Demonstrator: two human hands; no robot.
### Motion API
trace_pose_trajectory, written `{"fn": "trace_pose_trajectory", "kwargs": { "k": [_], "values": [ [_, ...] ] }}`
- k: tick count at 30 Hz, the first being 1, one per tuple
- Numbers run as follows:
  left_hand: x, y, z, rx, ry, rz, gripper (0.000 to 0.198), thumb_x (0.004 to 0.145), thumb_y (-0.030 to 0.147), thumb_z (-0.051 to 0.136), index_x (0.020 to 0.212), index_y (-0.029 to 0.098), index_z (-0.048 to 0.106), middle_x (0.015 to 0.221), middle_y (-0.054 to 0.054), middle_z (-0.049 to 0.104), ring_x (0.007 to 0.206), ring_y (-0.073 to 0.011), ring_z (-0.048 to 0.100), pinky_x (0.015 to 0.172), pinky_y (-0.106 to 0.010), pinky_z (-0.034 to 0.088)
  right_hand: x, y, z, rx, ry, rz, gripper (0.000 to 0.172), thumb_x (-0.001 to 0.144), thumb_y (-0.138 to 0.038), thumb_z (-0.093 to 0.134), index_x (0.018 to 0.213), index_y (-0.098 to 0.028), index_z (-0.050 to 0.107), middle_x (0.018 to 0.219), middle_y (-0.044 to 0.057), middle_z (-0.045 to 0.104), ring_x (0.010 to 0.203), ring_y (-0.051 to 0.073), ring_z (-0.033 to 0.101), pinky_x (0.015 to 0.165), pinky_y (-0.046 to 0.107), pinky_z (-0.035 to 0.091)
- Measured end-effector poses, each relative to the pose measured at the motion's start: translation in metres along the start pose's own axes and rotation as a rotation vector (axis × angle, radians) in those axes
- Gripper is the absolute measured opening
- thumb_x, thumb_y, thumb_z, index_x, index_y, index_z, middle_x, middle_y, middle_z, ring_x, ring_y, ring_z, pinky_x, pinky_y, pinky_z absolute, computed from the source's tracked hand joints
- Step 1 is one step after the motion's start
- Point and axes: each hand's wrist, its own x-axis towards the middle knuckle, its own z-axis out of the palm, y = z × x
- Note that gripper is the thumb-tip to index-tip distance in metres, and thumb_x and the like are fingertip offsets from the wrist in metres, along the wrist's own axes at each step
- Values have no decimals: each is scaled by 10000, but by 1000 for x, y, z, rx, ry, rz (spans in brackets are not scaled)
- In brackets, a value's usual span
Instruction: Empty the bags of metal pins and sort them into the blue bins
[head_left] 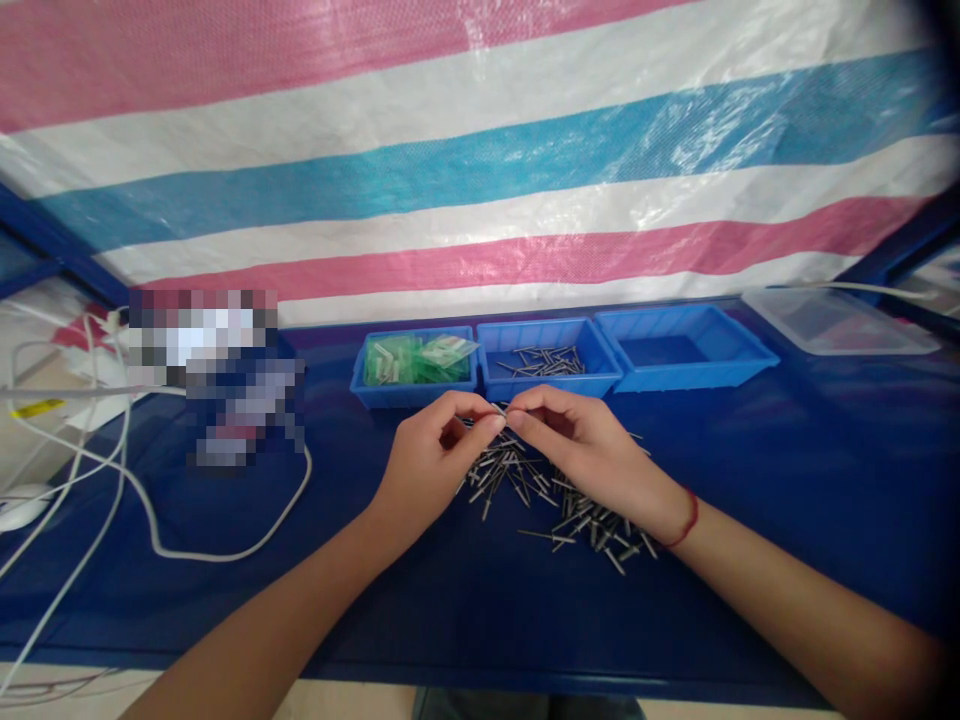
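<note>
Above a loose pile of blind rivets (pixel 596 520), my left hand (pixel 439 445) and my right hand (pixel 581 440) meet fingertip to fingertip. Both are closed in a pinch. Between them shows the thin metal end of a rivet (pixel 499 408); the fingertips cover most of it. The right wrist wears a thin red cord. Just behind the hands, a blue bin (pixel 551 385) contains more rivets. The bin to its left (pixel 360 378) is filled with small green plastic bags (pixel 424 360), some with metal pieces inside. A third bin (pixel 697 375), on the right, has nothing in it.
A clear plastic lid (pixel 840 325) lies at the back right of the dark blue table (pixel 420 620). White cables (pixel 225 555) loop across the left side, near a blurred-out patch. Striped sheeting (pixel 450 190) hangs behind the bins.
</note>
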Motion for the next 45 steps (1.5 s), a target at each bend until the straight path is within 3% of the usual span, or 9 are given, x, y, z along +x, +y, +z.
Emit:
{"fn": "trace_pose_trajectory", "kwargs": {
  "k": [4, 11, 16, 25, 36, 41, 45],
  "values": [
    [0, -3, 1, -49, 40, -8, 163, 837, 322, 599, 909, 181, 636, 752, 13, 644, 554, -79, 518, 526, -193, 408, -2, -2, 2, 36, -24, 11, 190, 862, -358, 558, 836, -179, 617, 792, 24, 638, 700, 145, 566, 632, 270, 464],
    [-1, -3, -2, -6, 35, 42, 145, 854, 312, 584, 885, 193, 662, 734, 17, 654, 586, -87, 555, 561, -196, 427, -4, -6, -1, -155, -64, -127, 165, 895, -300, 517, 886, -189, 639, 851, 42, 647, 777, 158, 583, 698, 284, 457],
    [0, 0, -1, 17, 21, 49, 140, 827, 301, 615, 888, 184, 662, 761, 5, 667, 611, -98, 569, 569, -199, 438, -4, -8, -1, -164, -91, -151, 186, 910, -279, 493, 826, -183, 628, 837, 38, 654, 777, 155, 586, 720, 284, 459],
    [0, 1, -1, 39, 23, 100, 130, 839, 294, 607, 887, 197, 679, 815, -6, 682, 663, -110, 593, 640, -214, 477, -6, -10, -1, -193, -89, -187, 185, 907, -275, 502, 780, -186, 603, 781, 23, 628, 712, 134, 557, 656, 263, 436],
    [2, -6, -1, 80, -38, 91, 156, 871, 301, 574, 946, 197, 661, 833, -8, 668, 700, -121, 592, 660, -230, 461, -7, -9, -2, -215, 157, -243, 75, 874, -265, 563, 844, -201, 585, 805, 24, 595, 706, 139, 536, 634, 269, 433],
    [2, -4, -1, 120, -137, 146, 194, 912, 312, 506, 924, 185, 653, 891, -33, 658, 789, -138, 592, 669, -233, 450, -8, -14, -7, -379, 117, -390, 130, 887, -272, 551, 774, -207, 547, 759, 22, 593, 728, 155, 543, 686, 298, 434],
    [3, -4, -1, 146, -133, 127, 255, 912, 310, 503, 1116, 192, 601, 951, -36, 654, 776, -131, 583, 690, -238, 456, 1, -12, -20, -487, 221, -422, 120, 893, -286, 542, 799, -216, 566, 795, 34, 625, 758, 173, 560, 716, 318, 436]
  ]
}}
